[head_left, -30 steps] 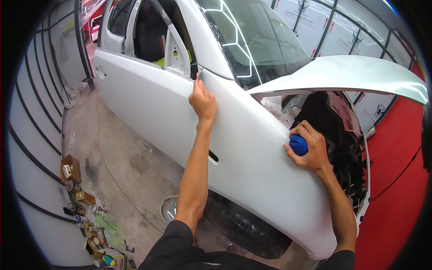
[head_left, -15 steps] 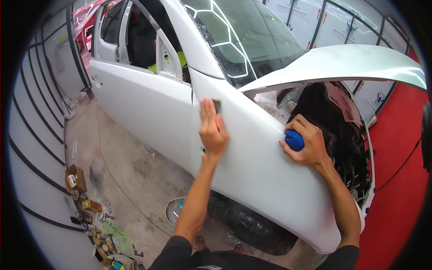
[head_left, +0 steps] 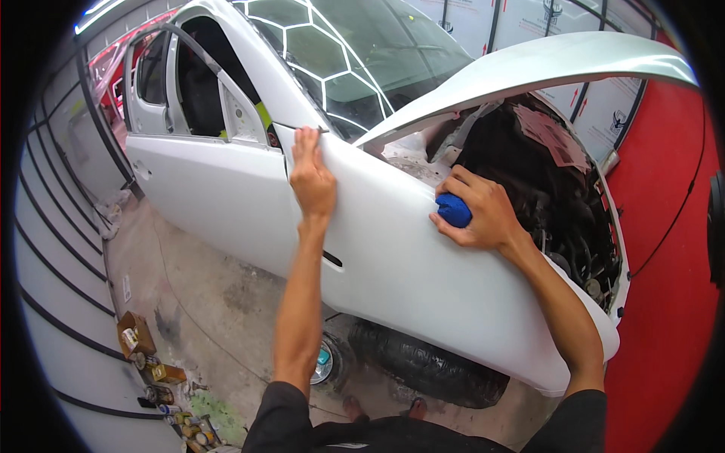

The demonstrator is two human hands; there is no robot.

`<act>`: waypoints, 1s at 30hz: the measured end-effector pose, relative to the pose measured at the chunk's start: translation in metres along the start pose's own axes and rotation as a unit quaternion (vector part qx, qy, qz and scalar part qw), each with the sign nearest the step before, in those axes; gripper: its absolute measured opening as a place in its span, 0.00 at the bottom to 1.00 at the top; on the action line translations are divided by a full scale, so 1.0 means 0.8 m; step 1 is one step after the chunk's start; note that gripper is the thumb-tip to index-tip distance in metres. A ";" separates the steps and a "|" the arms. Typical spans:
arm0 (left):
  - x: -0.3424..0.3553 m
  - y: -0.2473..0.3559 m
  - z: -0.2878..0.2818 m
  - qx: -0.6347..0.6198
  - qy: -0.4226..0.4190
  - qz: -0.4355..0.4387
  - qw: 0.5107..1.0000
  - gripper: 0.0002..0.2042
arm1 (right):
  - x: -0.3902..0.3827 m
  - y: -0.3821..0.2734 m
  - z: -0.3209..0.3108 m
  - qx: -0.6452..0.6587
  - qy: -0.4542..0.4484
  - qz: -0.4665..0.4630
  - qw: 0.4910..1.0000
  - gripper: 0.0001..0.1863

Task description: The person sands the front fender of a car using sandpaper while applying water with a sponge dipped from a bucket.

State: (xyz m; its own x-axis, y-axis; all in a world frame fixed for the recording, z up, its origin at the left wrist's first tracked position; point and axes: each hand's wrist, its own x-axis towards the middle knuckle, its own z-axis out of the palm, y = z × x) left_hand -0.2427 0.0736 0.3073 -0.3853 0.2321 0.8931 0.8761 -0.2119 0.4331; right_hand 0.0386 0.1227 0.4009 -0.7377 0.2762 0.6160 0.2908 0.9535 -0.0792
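Observation:
My left hand [head_left: 311, 177] presses with its fingers together against the top rear corner of the white car fender [head_left: 393, 234], by the windshield pillar. Under the fingers is a thin dark pad, almost wholly hidden; only a dark edge shows beside the fingertips. My right hand [head_left: 483, 211] curls round a blue rounded lump [head_left: 454, 210], which looks like a wadded cloth or sponge. That hand rests at the fender's upper edge, beside the engine bay [head_left: 521, 181].
The white hood [head_left: 529, 72] stands raised over the engine bay. Left of the fender is the white door [head_left: 204, 189]. Below lie a black-wrapped wheel [head_left: 430, 366] and a round container [head_left: 323, 362]. Cans and boxes [head_left: 155, 374] line the left wall; a cable [head_left: 181, 302] crosses the floor.
My left hand has slid up the fender toward the windshield pillar, covering more of the pad. My right hand still holds the blue lump near the fender's edge. The whole view has shifted.

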 end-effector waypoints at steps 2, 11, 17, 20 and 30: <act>-0.013 0.013 0.006 -0.002 -0.015 0.123 0.992 0.19 | 0.000 0.000 -0.001 0.007 0.005 0.001 1.000 0.15; 0.010 0.019 -0.008 0.014 -0.057 0.148 0.987 0.17 | -0.006 -0.001 -0.004 0.014 0.021 0.003 1.000 0.15; 0.030 0.012 -0.015 0.173 -0.071 0.163 0.969 0.16 | -0.010 0.002 -0.003 0.017 0.021 0.004 1.000 0.15; 0.023 0.024 -0.015 0.099 -0.134 0.121 0.979 0.15 | -0.012 0.002 -0.001 0.014 0.031 0.006 0.999 0.15; 0.019 0.039 -0.024 0.076 -0.136 0.233 0.960 0.16 | -0.012 0.006 -0.002 0.014 0.035 0.009 0.999 0.16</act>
State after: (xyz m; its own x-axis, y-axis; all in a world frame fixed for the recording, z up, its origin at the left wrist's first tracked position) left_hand -0.2266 0.0521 0.3366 0.1314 0.3892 0.9117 0.9749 -0.2173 -0.0477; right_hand 0.0483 0.1242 0.3961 -0.6872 0.2853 0.6681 0.2866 0.9515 -0.1116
